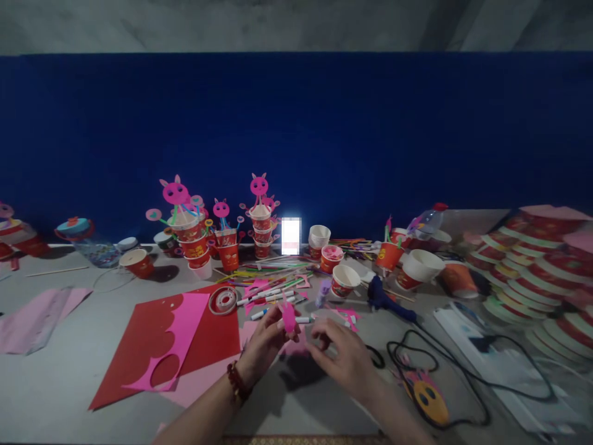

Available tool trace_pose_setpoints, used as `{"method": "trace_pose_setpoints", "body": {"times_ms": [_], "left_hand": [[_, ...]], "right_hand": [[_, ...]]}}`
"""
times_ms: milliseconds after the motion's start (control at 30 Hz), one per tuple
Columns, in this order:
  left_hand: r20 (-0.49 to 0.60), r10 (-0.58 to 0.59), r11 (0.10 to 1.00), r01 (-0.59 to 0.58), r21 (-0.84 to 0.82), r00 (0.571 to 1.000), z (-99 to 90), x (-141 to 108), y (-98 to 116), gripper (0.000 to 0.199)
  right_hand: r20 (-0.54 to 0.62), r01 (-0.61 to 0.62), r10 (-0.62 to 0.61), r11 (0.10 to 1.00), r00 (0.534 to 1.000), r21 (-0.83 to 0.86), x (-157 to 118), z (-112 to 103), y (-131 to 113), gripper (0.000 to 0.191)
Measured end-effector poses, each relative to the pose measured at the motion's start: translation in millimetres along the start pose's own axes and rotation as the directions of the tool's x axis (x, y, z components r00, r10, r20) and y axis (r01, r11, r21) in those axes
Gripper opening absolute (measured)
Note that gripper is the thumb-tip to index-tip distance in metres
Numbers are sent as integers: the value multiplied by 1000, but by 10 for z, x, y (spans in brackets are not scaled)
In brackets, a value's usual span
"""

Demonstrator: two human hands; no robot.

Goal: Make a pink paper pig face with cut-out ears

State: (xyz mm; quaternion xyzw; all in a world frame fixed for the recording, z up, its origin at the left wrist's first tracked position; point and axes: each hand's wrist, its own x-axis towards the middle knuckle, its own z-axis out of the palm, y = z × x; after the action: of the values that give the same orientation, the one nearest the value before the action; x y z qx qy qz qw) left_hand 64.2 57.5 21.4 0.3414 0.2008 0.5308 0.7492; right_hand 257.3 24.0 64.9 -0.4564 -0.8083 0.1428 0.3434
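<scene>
My left hand [264, 337], with a beaded bracelet on its wrist, pinches a small bright pink paper cutout [288, 316] seen at a slant. Pale ear-like tips stand at its top. To the right of it hovers my right hand [340, 352], fingers curled and thumb apart, with nothing visible between them. Beyond the hands lie several white markers [273, 294], pink paper scraps [349, 318] and a glue stick [323, 292]. Light pink paper [250, 334] lies partly hidden under the left hand.
Red sheets [125, 346] carry a cut pink sheet [189, 321] and a tape roll [223, 300] at left. Paper-cup figures [192, 247] line the back. A dark blue glue gun [389, 303] and black cord [435, 343] lie right, near stacked cups [532, 266].
</scene>
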Motion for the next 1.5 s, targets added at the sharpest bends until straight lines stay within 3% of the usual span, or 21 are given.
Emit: {"method": "trace_pose_setpoints", "body": {"times_ms": [167,233,300,400,500,600,833,1100,1500], "left_hand": [[-68,22,998,-18,61,997,-18,10,-30,33],[-104,56,994,-46,96,993,-29,24,-28,35],[-130,105,984,-83,160,986,-38,46,-26,37],[-160,146,964,-104,245,976,-48,82,-27,35],[-213,133,964,-77,254,968,-59,101,-34,32],[-253,134,964,-67,259,958,-71,100,-52,31],[-265,191,932,-91,350,945,-111,89,-91,29],[-249,188,913,-75,402,950,-171,87,-136,29],[-286,114,925,3,380,951,-242,67,-176,33]], "right_hand": [[12,45,-44,992,999,-119,211,332,-36,2],[-18,24,-25,998,1000,-61,249,366,8,7],[-57,-63,70,992,996,113,270,389,71,12],[-54,-201,258,854,965,480,292,455,190,22],[30,-254,323,681,946,687,304,545,299,31],[109,-289,324,584,940,758,295,606,359,37],[205,-382,379,483,902,788,243,640,407,41],[151,-346,369,547,917,762,247,629,433,40],[137,-344,377,563,916,751,227,683,451,41]]}}
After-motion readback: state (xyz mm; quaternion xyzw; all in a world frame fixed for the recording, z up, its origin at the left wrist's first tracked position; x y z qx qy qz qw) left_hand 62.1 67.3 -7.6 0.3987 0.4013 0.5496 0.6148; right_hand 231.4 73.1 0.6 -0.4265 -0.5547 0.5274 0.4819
